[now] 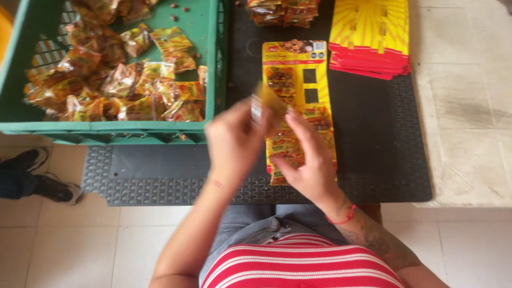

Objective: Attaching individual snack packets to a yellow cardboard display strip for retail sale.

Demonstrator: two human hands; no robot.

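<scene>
Snack packet (265,102), small, yellow, crinkly film: judged light, soft, slippery, best pinched at its sealed edge. Head view: left hand (233,143) closed on it above the yellow display card (298,90); right hand (309,160) pressed packets already on that card, lying on the black worktop (373,138). Green crate (106,128) of packets stood left.

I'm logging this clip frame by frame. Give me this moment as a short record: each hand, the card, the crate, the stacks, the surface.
left hand: holds a small packet, blurred, above the card
right hand: rests on the card's lower packets
card: yellow, flat on the mat, two slots bare near the top
crate: green, full of loose packets, left of the card
stack: bare yellow and red cards, top right
bundles: packets, top centre
mat: black
</scene>
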